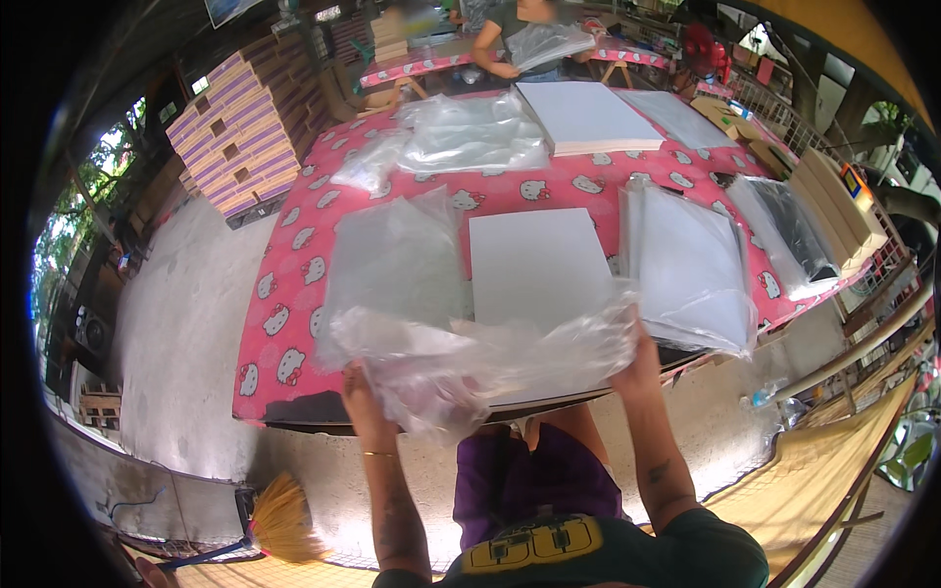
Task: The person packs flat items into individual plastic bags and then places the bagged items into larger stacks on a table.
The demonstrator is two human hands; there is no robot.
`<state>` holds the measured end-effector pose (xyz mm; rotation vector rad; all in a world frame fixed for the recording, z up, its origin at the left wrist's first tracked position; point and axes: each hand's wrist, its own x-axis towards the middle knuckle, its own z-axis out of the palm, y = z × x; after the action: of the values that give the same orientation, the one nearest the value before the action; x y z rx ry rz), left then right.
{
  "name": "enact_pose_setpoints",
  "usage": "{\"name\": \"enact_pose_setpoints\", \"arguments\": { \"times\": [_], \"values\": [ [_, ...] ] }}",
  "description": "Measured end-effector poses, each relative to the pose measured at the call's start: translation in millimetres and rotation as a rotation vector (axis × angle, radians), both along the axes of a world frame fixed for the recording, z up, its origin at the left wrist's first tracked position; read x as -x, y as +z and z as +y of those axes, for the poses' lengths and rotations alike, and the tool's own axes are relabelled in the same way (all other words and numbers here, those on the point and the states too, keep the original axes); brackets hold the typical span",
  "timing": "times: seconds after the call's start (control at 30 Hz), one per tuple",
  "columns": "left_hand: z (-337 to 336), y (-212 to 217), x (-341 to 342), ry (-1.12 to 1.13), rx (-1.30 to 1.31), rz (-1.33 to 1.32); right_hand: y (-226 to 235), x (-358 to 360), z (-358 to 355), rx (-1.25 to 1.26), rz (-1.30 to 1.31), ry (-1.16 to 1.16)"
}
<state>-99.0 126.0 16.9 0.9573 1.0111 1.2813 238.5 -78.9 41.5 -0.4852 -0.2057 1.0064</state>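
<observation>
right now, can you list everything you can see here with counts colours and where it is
clear plastic bag: one, transparent, near table edge, held by both hands
white board: one, white, table centre, partly under the held bag
bagged boards: one stack, white in clear plastic, right of the white board
loose plastic bags: a pile, transparent, left of the white board
far white stack: one, white, far side of table
table: one, pink patterned cover, centre
stacked boxes: one pile, purple and tan, far left
broom: one, yellow bristles, floor lower left
another person: one, at far table, handling plastic
left hand: gripping the bag's left edge
right hand: gripping the bag's right edge
</observation>
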Motion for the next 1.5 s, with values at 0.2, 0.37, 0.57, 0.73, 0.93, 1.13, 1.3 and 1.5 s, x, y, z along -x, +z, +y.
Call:
{"name": "enact_pose_setpoints", "arguments": {
  "times": [0.2,0.37,0.57,0.73,0.93,1.13,1.3,1.5],
  "values": [
    [20,87,61,0.59,-0.572,-0.231,49,-39,-48,-0.027,-0.222,-0.466],
    [21,74,-15,0.729,-0.876,0.765,55,-13,-46,-0.067,-0.426,-0.512],
    [10,39,-62,0.038,-1.048,1.04,48,42,-20,0.069,-0.58,-0.392],
    [-89,82,-107,-0.506,-0.756,0.355,28,100,10,0.368,-0.843,0.014],
    [-82,81,-96,-0.221,-0.434,0.145,28,100,13,-0.187,-0.576,0.023],
    [-97,88,-95,-0.444,-0.675,0.446,39,109,15,0.057,-0.427,0.222],
    [-104,92,-89,-0.647,-0.571,0.527,23,107,15,0.143,-0.367,0.026],
    [-101,88,-92,-0.457,-0.785,0.471,36,117,8,0.316,-0.516,0.112]
  ]
}}
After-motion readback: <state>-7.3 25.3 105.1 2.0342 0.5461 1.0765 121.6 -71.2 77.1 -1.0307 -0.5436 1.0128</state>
